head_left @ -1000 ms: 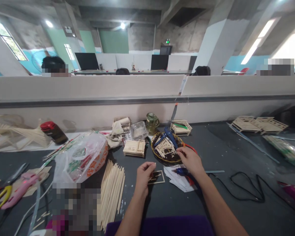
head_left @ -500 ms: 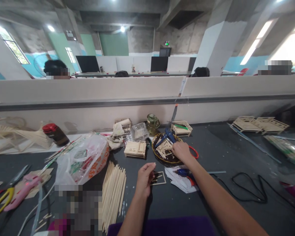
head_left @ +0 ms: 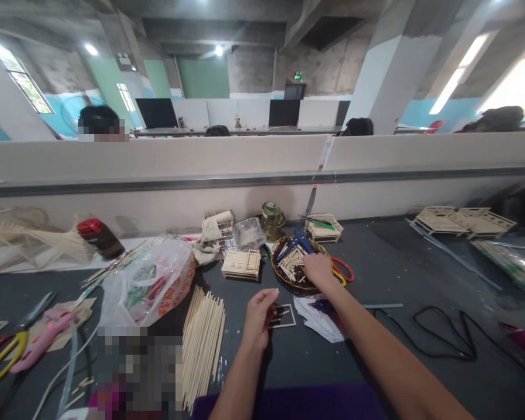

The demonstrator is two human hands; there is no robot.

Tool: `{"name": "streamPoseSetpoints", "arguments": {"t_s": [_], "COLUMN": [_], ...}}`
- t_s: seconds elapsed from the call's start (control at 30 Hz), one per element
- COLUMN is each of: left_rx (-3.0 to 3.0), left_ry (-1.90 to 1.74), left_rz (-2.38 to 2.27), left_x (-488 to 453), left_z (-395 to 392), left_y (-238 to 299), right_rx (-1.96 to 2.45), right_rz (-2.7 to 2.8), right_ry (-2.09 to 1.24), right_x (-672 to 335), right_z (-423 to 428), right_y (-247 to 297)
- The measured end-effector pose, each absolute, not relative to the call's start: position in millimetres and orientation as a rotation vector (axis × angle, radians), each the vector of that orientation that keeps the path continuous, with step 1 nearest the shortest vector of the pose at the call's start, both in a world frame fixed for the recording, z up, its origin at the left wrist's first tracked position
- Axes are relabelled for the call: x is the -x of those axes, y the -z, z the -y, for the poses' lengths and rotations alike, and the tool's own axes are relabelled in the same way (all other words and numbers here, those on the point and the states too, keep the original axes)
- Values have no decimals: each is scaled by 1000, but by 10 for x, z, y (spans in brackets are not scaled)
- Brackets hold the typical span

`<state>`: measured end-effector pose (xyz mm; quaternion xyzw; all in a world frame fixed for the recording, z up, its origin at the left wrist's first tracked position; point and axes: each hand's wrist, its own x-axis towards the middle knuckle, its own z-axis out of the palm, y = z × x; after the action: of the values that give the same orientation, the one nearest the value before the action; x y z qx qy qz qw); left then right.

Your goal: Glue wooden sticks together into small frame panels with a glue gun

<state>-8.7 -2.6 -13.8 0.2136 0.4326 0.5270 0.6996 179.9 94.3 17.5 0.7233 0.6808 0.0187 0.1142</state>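
Observation:
My left hand [head_left: 259,318] is low over the table, thumb and fingers closed. It holds the left side of a small rectangular frame of thin wooden sticks [head_left: 294,315], with short sticks inside it; the held edge is hidden behind my fingers. My right hand [head_left: 320,272] reaches over the right half of a round basket [head_left: 301,290] of short cut sticks [head_left: 292,262]. Its fingers are bent down and bunched among the pieces, and their tips are hidden. Blue-handled cutters [head_left: 301,240] lie across the basket just beyond that hand. Red and yellow scissor handles [head_left: 345,269] show beside it.
Long wooden sticks [head_left: 204,344] lie left of my left hand. Behind are a small stick-built model [head_left: 240,265] and a green glass jar [head_left: 271,221]. A plastic bag [head_left: 146,286] and a pink glue gun [head_left: 44,344] lie left. White paper [head_left: 321,326] and a black cord [head_left: 441,354] lie right.
My right hand has shifted slightly left and down in the basket, uncovering more of the scissor handles. My left hand and the stick frame have hardly moved.

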Motion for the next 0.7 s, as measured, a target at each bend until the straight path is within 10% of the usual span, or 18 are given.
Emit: {"name": "streamPoseSetpoints", "arguments": {"t_s": [0.7], "left_rx": [-493], "left_ry": [-1178], "left_rz": [-955], "left_x": [70], "left_z": [10], "left_y": [160], "right_rx": [-2042], "right_rz": [-2406], "right_ry": [242], "right_x": [-1743], "right_z": [-675], "right_y": [-328]}}
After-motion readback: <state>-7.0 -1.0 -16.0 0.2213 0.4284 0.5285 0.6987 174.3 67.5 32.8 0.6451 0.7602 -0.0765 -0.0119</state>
